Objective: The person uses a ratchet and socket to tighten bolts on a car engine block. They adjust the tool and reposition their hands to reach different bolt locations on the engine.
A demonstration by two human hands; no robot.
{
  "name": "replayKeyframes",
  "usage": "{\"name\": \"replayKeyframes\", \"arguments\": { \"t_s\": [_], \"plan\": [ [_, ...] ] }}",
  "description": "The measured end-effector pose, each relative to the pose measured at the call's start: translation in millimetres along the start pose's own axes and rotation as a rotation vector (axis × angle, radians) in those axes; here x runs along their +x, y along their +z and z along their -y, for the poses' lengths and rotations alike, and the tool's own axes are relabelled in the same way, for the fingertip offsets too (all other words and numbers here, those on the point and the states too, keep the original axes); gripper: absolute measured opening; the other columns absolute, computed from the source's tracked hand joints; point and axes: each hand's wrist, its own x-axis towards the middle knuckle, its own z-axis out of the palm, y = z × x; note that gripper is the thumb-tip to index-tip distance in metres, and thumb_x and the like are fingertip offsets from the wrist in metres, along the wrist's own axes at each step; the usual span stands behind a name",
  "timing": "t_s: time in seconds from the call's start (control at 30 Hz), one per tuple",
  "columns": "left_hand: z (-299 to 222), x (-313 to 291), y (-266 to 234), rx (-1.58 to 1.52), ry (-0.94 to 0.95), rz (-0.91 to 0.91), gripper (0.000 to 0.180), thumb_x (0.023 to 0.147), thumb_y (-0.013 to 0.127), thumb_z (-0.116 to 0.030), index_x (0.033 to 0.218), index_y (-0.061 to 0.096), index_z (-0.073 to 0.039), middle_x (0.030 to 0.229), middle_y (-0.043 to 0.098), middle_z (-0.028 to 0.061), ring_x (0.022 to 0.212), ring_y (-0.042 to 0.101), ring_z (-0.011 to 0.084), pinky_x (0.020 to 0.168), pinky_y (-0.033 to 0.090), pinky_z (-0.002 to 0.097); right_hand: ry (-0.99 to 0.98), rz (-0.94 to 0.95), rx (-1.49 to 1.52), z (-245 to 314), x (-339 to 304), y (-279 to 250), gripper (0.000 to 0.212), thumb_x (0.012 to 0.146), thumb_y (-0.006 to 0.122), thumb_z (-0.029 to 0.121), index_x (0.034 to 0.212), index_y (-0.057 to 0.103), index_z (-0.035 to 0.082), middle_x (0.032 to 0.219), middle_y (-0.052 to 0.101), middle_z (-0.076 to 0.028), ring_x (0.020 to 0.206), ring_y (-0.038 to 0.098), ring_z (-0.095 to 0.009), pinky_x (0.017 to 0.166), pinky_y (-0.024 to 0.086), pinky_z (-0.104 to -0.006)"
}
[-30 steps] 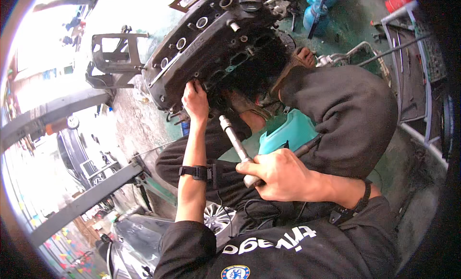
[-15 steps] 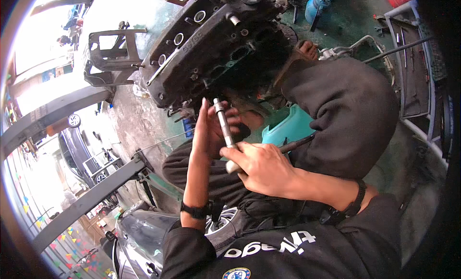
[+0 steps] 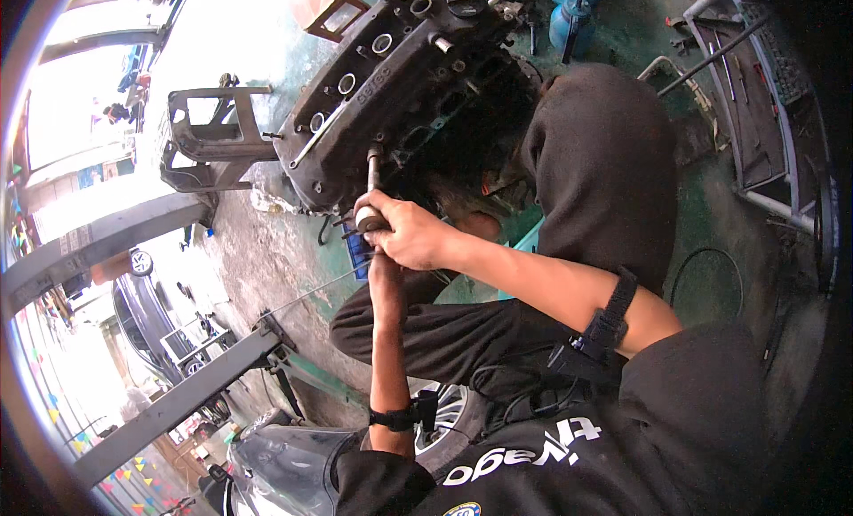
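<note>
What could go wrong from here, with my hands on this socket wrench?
The socket wrench might slip off the engine, since its far end meets the side at an angle that's hard to judge from here. If it did, your right hand, wrapped around its near end, could hit metal, and your left hand, just below, might get caught too. Also, the long silver wrench lying loose-looking along the engine's top edge could slide off if jolted.

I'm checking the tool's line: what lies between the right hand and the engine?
In the head view, a metal extension bar tipped with a socket spans from the right hand to the engine.
</note>
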Motion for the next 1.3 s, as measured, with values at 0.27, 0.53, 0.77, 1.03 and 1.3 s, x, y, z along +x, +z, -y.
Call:
{"name": "replayKeyframes", "arguments": {
  "t_s": [0.27, 0.53, 0.77, 1.03, 1.3],
  "plan": [
    [-8, -9, -4, -2.234, -0.402, -0.243, 0.031, 0.095, 0.055, -0.009, 0.122, 0.055, 0.008, 0.114, 0.062, 0.0068, 0.103, 0.055, 0.0107, 0.091, 0.042, 0.0246, 0.077, -0.006, 0.176, -7, 7, 6, 0.033, 0.084, 0.062, 0.008, 0.114, 0.051, 0.008, 0.091, 0.065, -0.017, 0.086, 0.062, -0.026, 0.079, 0.048, -0.0354],
    [12, -21, -17, -2.197, -0.498, -0.196, 0.032, 0.095, 0.056, -0.008, 0.121, 0.055, 0.009, 0.109, 0.062, 0.0056, 0.097, 0.056, 0.0101, 0.087, 0.044, 0.0239, 0.099, -0.072, 0.248, 5, 7, 16, 0.032, 0.086, 0.061, 0.009, 0.115, 0.048, 0.008, 0.087, 0.063, -0.015, 0.079, 0.062, -0.025, 0.072, 0.048, -0.0374],
    [15, -19, -3, -2.211, -0.52, -0.196, 0.032, 0.095, 0.054, -0.007, 0.122, 0.054, 0.01, 0.114, 0.061, 0.0073, 0.1, 0.056, 0.0104, 0.089, 0.044, 0.0237, 0.062, -0.118, 0.187, 11, 5, 18, 0.032, 0.086, 0.062, 0.01, 0.115, 0.049, 0.007, 0.088, 0.063, -0.018, 0.082, 0.063, -0.027, 0.074, 0.048, -0.0378],
    [26, -11, -25, -2.131, -0.517, -0.26, 0.03, 0.093, 0.058, -0.006, 0.119, 0.057, 0.01, 0.108, 0.064, 0.0077, 0.098, 0.056, 0.0105, 0.088, 0.044, 0.0238, 0.133, -0.138, 0.465, 7, 13, 18, 0.031, 0.083, 0.067, 0.005, 0.11, 0.052, 0.008, 0.089, 0.063, -0.01, 0.082, 0.058, -0.016, 0.076, 0.047, -0.0318],
    [83, 1, -12, -1.248, -0.393, -0.469, 0.037, 0.077, 0.076, -0.016, 0.112, 0.066, -0.005, 0.082, 0.067, 0.0141, 0.073, 0.066, 0.0236, 0.067, 0.051, 0.0315, 0.108, -0.32, 0.716, 9, 17, 24, 0.028, 0.084, 0.069, 0.006, 0.108, 0.055, 0.005, 0.09, 0.059, -0.003, 0.083, 0.054, -0.011, 0.076, 0.047, -0.0272]
  ]
}}
